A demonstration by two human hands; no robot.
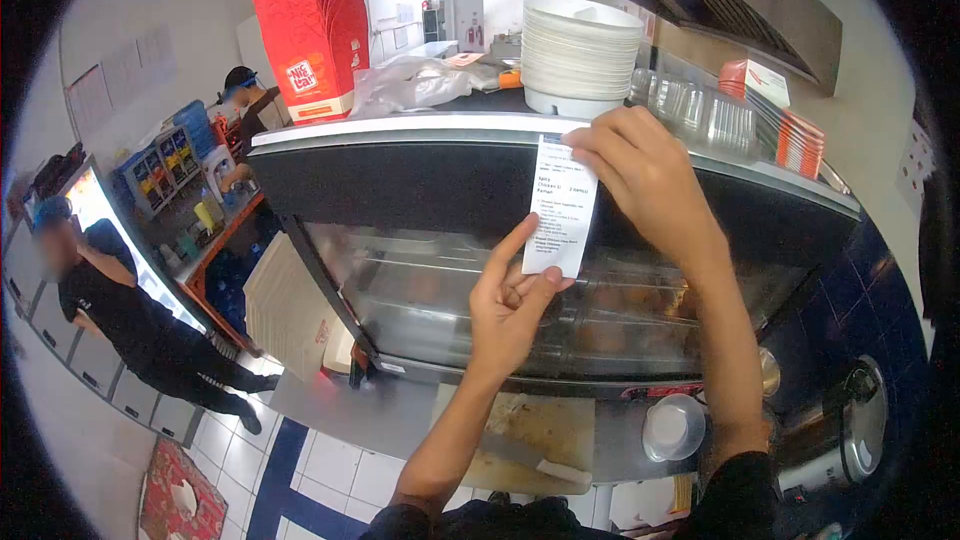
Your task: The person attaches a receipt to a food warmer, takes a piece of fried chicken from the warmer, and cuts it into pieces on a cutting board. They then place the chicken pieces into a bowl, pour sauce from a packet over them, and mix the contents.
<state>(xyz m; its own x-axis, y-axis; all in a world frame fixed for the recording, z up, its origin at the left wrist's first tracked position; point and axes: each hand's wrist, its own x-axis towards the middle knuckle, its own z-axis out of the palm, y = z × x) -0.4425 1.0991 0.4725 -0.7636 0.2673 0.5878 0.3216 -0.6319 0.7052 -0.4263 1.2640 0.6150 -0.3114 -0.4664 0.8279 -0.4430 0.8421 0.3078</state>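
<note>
Receipt [562, 215] was pinched at both ends: right hand [645, 165] grasped its top right corner, left hand [508, 318] its bottom edge, forefinger along the left edge, likely for flatness, print facing the wearer. Behind: case [420, 180], its top edge carrying nested bowls [580, 55], probably stacked to save room. Below: board [570, 425] near counter's [325, 405] front edge.

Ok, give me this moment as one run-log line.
left hand: holds printed slip by lower end | right hand: holds its top | behind: display case
</note>
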